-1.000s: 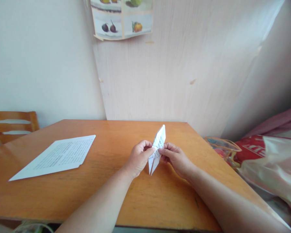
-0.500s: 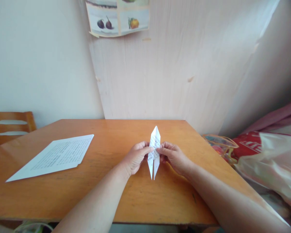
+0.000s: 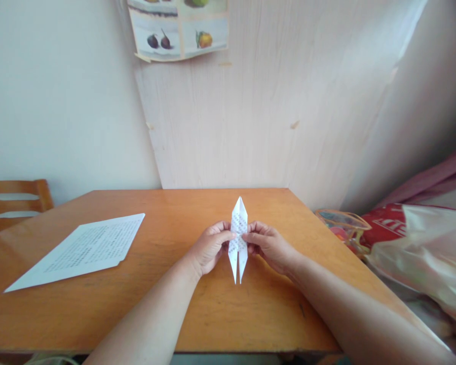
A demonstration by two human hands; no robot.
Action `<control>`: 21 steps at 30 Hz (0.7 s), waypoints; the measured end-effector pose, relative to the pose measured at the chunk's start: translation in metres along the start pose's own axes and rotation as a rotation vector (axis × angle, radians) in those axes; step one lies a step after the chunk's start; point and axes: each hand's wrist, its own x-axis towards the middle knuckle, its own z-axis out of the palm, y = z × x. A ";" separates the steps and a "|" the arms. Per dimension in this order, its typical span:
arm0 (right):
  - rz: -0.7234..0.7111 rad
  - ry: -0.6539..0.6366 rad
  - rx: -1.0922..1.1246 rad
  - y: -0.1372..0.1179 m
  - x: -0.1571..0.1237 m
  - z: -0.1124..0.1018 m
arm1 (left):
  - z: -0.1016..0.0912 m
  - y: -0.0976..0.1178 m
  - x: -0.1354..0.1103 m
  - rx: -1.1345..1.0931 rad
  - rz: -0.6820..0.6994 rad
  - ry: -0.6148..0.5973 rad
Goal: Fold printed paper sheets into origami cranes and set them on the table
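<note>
— White paper, folded, with small print on it: is that what the hands have?

— Yes. The left hand (image 3: 209, 247) pinches the folded paper (image 3: 238, 238) at its left edge, thumb in front and fingers curled behind. The right hand (image 3: 268, 247) pinches the right edge the same way. Both are closed on it at about mid-height.

— What shape is it?

— Long and narrow. It has one point at the far end, and the near end is split into two thin points lying side by side.

— Where is it?

— Between the two hands, over the middle of the orange wooden table (image 3: 175, 314), with its length running away from the person. I cannot tell whether the two near tips touch the tabletop.

— What else is on the table?

— A flat printed sheet (image 3: 81, 249) lies well to the left, apart from the hands.

— And beyond it?

— A wooden chair (image 3: 13, 195) stands past the left corner. A pale wood panel (image 3: 251, 111) leans behind the table, and a fruit poster (image 3: 178, 30) hangs at its top. Off the right edge there is a clear plastic bag (image 3: 425, 253), with a red package (image 3: 387, 225) just beside it.
</note>
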 end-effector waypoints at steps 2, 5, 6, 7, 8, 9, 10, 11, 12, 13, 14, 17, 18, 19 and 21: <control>-0.012 -0.001 0.019 0.001 0.001 0.000 | 0.000 0.000 0.000 -0.013 -0.004 0.004; -0.014 -0.008 0.044 0.003 0.002 -0.001 | 0.000 0.000 0.001 -0.041 -0.003 0.006; -0.012 -0.010 0.051 0.003 0.002 -0.002 | 0.000 0.000 0.001 -0.051 -0.002 0.006; -0.013 -0.012 0.061 0.004 0.002 -0.002 | 0.000 0.000 0.002 -0.062 -0.001 0.007; -0.016 -0.014 0.071 0.004 0.002 -0.002 | -0.001 -0.001 0.002 -0.072 0.000 0.008; -0.020 -0.016 0.081 0.005 0.002 -0.002 | -0.001 -0.001 0.002 -0.080 0.000 0.007; -0.025 -0.018 0.092 0.005 0.002 -0.002 | -0.001 -0.001 0.002 -0.087 0.002 0.006; -0.028 -0.020 0.101 0.005 0.002 -0.002 | -0.001 -0.001 0.002 -0.091 0.006 0.006; -0.029 -0.020 0.107 0.005 0.002 -0.001 | -0.001 -0.001 0.002 -0.095 0.011 0.006; -0.027 -0.018 0.109 0.004 0.002 -0.001 | -0.001 -0.001 0.002 -0.097 0.017 0.005; -0.023 -0.016 0.110 0.004 0.002 -0.001 | -0.001 -0.001 0.002 -0.097 0.021 0.002; -0.006 -0.009 0.119 0.002 0.001 0.001 | -0.002 -0.002 0.003 -0.096 0.028 -0.015; -0.001 -0.009 0.127 0.001 0.001 0.001 | -0.003 -0.002 0.003 -0.097 0.028 -0.020; 0.002 -0.011 0.135 0.001 0.001 0.001 | -0.003 -0.002 0.003 -0.100 0.029 -0.024; 0.001 -0.013 0.157 0.000 0.000 0.002 | -0.003 -0.002 0.003 -0.109 0.034 -0.033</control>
